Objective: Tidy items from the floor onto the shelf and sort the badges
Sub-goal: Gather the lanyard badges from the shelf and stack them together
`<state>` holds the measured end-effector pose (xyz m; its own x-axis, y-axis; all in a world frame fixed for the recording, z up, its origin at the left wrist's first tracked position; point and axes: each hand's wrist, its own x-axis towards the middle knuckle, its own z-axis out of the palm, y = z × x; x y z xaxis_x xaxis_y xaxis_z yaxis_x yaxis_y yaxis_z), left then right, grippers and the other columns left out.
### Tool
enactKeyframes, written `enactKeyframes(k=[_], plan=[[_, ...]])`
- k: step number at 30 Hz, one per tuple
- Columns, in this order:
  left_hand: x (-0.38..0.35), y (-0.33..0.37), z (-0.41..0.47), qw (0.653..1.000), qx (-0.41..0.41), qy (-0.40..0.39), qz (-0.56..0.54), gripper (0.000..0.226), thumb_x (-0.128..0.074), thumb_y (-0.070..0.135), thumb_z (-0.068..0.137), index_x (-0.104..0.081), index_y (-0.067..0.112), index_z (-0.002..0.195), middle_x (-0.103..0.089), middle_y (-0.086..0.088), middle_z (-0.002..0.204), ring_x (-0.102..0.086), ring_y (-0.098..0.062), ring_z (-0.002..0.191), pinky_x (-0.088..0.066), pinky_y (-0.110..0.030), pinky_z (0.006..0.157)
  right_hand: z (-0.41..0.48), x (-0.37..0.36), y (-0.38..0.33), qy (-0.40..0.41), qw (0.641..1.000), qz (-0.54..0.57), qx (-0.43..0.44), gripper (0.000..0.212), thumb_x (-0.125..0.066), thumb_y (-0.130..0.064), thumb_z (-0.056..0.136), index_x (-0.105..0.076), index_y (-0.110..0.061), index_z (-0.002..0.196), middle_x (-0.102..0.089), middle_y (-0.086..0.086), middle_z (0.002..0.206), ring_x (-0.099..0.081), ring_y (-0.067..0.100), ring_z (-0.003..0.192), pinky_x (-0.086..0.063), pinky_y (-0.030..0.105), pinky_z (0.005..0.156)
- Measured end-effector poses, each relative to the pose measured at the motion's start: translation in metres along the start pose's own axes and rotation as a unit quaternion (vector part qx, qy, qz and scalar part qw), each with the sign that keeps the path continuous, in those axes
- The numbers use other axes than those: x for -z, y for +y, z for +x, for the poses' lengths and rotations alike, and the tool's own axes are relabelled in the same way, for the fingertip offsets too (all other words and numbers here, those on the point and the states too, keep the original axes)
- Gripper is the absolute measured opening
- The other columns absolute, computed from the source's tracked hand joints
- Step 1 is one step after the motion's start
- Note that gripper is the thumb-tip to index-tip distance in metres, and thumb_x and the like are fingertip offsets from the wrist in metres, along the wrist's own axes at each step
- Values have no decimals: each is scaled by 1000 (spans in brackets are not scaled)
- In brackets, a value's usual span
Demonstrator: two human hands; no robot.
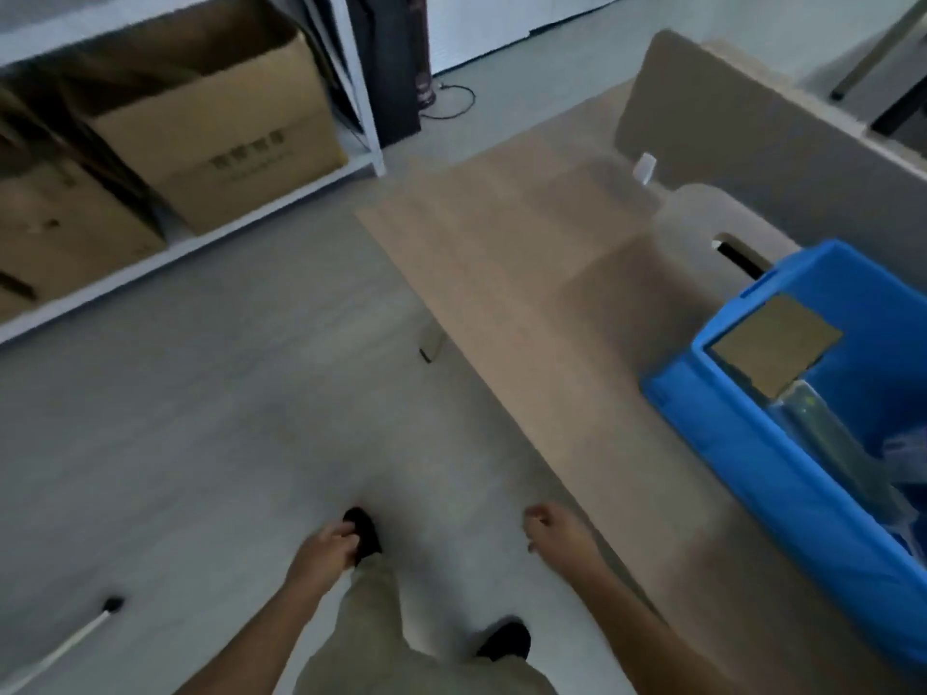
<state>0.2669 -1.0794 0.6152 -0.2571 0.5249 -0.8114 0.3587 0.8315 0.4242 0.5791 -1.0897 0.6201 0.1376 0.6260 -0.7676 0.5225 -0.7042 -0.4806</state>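
1. Looking down at a grey floor (175, 418), and the whole view is smeared with motion blur.
2. Left hand (328, 546) hangs low over the floor, fingers curled loosely inward and holding nothing that can be made out; it overlaps a black shoe (362, 534) in the picture.
3. Right hand (554, 526) sits just beside the near edge of the wooden table (526, 273), fingers bent into a loose, empty curl.
4. A second black shoe (506, 640) shows lower down, with khaki trousers (381, 639) between the two forearms.
5. On the table's right end stands a blue plastic bin (782, 474), and a flat piece of cardboard (775, 343) leans inside it over some clear wrapped items too blurred to name.
6. Upper left is the white shelf (190, 243), its bottom level carrying a large open cardboard box (220, 137) and a second cardboard box (65, 233) to its left.
7. At the bottom left a white stick with a black tip (75, 639) lies on the floor, well apart from both hands.
8. Badges cannot be picked out anywhere in this blur.
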Motion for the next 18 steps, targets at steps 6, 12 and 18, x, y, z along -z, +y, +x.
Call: enactKeyframes(k=[6, 12, 18], plan=[[136, -79, 37, 974, 153, 85, -145, 23, -61, 15, 93, -63, 2, 111, -64, -16, 93, -58, -27, 75, -37, -28, 56, 72, -94, -171, -47, 986, -105, 122, 20, -55, -21, 96, -66, -14, 110, -65, 4, 95, -70, 24, 90, -47, 25, 76], [277, -72, 104, 946, 221, 82, -224, 20, -57, 1, 92, -55, 2, 72, -51, -11, 66, -46, -21, 60, -36, -25, 46, 140, -169, -325, -60, 973, -172, 145, 5, -60, -11, 83, -61, -14, 80, -57, 9, 69, -57, 25, 61, -43, 30, 61], [320, 3, 156, 958, 156, 81, -228, 10, -61, 19, 91, -63, 13, 98, -65, -10, 86, -59, -23, 72, -35, -26, 58, 184, -152, -289, -54, 976, -213, 12, 24, -60, -11, 91, -61, -28, 75, -71, 14, 79, -69, 32, 73, -54, 34, 67]])
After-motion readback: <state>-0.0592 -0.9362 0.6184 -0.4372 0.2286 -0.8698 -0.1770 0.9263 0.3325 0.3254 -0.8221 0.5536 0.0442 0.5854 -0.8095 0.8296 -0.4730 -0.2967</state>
